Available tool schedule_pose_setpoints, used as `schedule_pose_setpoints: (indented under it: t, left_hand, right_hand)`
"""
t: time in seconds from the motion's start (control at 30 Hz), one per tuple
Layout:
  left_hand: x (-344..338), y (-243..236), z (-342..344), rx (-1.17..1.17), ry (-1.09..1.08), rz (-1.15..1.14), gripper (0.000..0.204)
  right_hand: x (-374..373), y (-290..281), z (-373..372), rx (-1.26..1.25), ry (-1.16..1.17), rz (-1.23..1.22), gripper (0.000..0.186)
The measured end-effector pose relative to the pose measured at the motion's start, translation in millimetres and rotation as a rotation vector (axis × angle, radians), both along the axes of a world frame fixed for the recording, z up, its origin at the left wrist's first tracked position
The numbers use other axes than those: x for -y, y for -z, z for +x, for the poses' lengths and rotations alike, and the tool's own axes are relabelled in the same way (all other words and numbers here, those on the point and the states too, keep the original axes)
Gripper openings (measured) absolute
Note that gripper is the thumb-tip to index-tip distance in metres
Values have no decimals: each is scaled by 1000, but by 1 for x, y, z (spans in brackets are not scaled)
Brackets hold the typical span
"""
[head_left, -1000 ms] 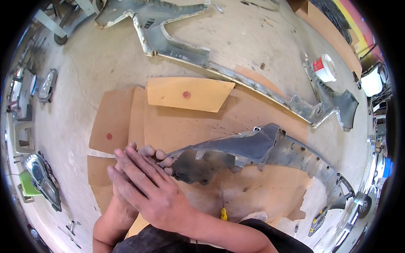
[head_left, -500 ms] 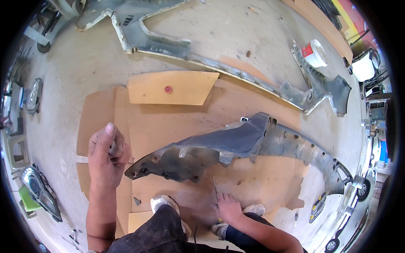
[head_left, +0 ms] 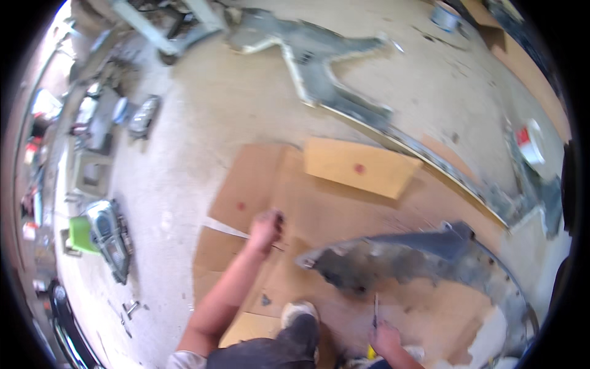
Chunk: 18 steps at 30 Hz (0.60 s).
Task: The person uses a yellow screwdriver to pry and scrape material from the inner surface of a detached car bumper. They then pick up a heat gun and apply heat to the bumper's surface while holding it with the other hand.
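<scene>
My left hand [head_left: 267,230] is curled above the cardboard sheet [head_left: 246,178], left of a dark grey curved panel [head_left: 430,240] with a mottled, dirty lower part. Something small and dark shows at its fingers, too blurred to name. My right hand [head_left: 384,338] grips a screwdriver below the panel, its thin shaft pointing up and its yellow handle [head_left: 372,352] partly hidden by the hand. A separate tan cardboard piece [head_left: 344,163] with a red spot lies above the panel. The whole view is smeared by motion.
My shoe [head_left: 296,312] is on the cardboard. A long grey body trim [head_left: 326,74] lies beyond, with a white bucket [head_left: 530,142] at right. At left are headlamps [head_left: 107,234], a green chair [head_left: 80,237] and tools [head_left: 129,313]; a wheeled stand [head_left: 172,31] is at top left.
My hands came apart from being pressed together. The right went down and took hold of the screwdriver. The view has since swung leftward, so the scene sits farther right and is blurred.
</scene>
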<state>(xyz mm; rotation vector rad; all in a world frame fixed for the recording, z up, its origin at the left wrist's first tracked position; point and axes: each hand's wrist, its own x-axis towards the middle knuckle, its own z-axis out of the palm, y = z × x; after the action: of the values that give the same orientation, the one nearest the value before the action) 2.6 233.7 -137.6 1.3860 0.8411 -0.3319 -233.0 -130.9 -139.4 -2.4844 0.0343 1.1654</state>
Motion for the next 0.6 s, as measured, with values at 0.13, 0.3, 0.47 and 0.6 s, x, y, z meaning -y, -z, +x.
schedule_pose_setpoints:
  t: [0.13, 0.3, 0.47, 0.6]
  left_hand:
    - [-4, 0, -26, -24, -34, -178, 28]
    - [-24, -15, -28, 49, -42, -31, 31]
    - [-31, -5, -30, 432, 133, 457, 26]
    - [-4, -73, -24, 169, -79, 374, 34]
  right_hand:
    - [-3, -12, 11, -75, -28, 99, 37]
    - [-23, -21, 29, 38, -67, 207, 37]
    - [-40, -35, 41, -97, -188, 310, 27]
    - [-78, -68, 68, -82, 85, 534, 32]
